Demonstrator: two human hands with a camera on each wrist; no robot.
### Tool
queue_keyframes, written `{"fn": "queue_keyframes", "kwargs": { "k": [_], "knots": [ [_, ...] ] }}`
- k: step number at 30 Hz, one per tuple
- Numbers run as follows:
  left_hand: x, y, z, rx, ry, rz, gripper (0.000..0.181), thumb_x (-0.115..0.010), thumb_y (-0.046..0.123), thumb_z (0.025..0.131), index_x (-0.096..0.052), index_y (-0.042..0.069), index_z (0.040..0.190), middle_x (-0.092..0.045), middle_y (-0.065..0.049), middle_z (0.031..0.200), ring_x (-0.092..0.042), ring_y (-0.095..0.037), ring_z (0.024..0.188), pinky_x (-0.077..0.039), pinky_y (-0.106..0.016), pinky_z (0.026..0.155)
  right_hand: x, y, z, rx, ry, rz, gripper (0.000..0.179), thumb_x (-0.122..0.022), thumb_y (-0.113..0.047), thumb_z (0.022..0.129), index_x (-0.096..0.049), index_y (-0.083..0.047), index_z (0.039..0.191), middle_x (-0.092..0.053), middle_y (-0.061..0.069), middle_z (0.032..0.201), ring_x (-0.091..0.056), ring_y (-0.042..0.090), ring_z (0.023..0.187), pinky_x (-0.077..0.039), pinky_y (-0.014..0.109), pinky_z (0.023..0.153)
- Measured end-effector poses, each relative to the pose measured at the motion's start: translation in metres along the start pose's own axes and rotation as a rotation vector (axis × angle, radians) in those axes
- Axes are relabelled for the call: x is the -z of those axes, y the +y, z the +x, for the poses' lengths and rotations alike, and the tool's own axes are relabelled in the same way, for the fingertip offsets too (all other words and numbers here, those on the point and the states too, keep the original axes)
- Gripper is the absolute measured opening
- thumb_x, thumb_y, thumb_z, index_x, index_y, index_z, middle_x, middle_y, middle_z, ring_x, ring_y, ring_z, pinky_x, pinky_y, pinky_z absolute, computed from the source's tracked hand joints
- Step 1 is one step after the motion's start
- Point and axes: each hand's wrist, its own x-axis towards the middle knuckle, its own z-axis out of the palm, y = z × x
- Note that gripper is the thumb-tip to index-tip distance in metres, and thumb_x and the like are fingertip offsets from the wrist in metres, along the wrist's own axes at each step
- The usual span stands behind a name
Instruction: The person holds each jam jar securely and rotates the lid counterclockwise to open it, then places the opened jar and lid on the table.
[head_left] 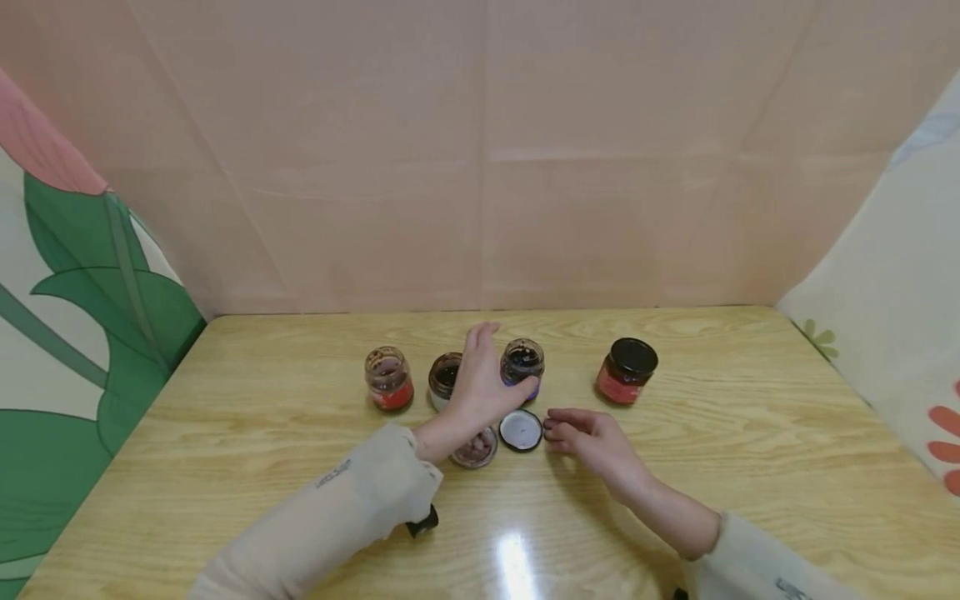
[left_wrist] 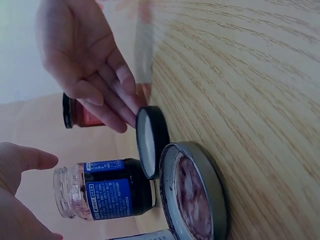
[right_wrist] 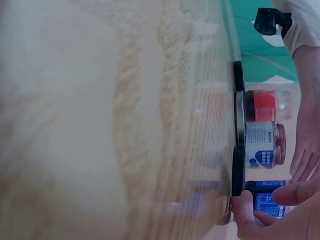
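Observation:
My left hand [head_left: 480, 387] hangs over the open jars, fingers extended, its thumb close to the open blue-labelled jar [left_wrist: 107, 192] of dark contents. Beside it stands an open white-labelled jar [right_wrist: 261, 144], partly hidden by that hand in the head view. My right hand [head_left: 596, 446] lies low with relaxed fingers, fingertips at the edge of a black lid [head_left: 521, 430] that rests white inside up. Next to that lid is a metal-rimmed lid [left_wrist: 192, 195] with pinkish residue inside. A third, black lid [right_wrist: 238, 75] shows in the right wrist view.
An open jar with a red label [head_left: 390, 392] stands at the left of the row. Off to the right is a closed red-labelled jar [head_left: 626, 371] with a black lid. All stand on a wood-grain table [head_left: 750, 400], with a pinkish cloth [head_left: 480, 167] behind.

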Motion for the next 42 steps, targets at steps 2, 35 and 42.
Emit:
{"fn": "queue_keyframes", "kwargs": {
  "k": [2,35,42],
  "knots": [
    [0.000,0.001,0.000,-0.006,-0.002,0.001,0.081,-0.075,0.026,0.080,-0.031,0.001,0.143,-0.031,-0.018,0.147,-0.040,-0.034,0.131,-0.039,-0.045,0.106,0.001,0.000,-0.001,0.001,-0.004,-0.003,0.039,-0.045,0.000,0.095,-0.046,0.021,0.127,-0.057,0.034,0.122,-0.065,0.025,0.101,-0.055,0.030,0.085],
    [-0.022,0.027,0.004,-0.137,-0.020,0.103,0.081,-0.071,0.028,0.083,-0.029,-0.002,0.145,-0.030,-0.019,0.151,-0.017,-0.031,0.145,-0.017,-0.043,0.118,0.054,-0.020,-0.009,0.292,0.188,-0.227,0.024,-0.050,-0.006,0.097,-0.061,0.005,0.115,-0.065,0.023,0.110,-0.063,0.003,0.085,-0.054,0.024,0.071],
    [-0.036,0.044,0.004,-0.181,-0.001,0.095,0.086,-0.075,0.030,0.080,-0.028,0.000,0.146,-0.029,-0.015,0.152,-0.019,-0.030,0.145,-0.019,-0.042,0.118,0.071,-0.028,-0.012,0.300,0.299,-0.221,0.025,-0.047,-0.007,0.097,-0.061,0.003,0.115,-0.064,0.018,0.109,-0.060,-0.001,0.087,-0.052,0.018,0.073]
  ]
}}
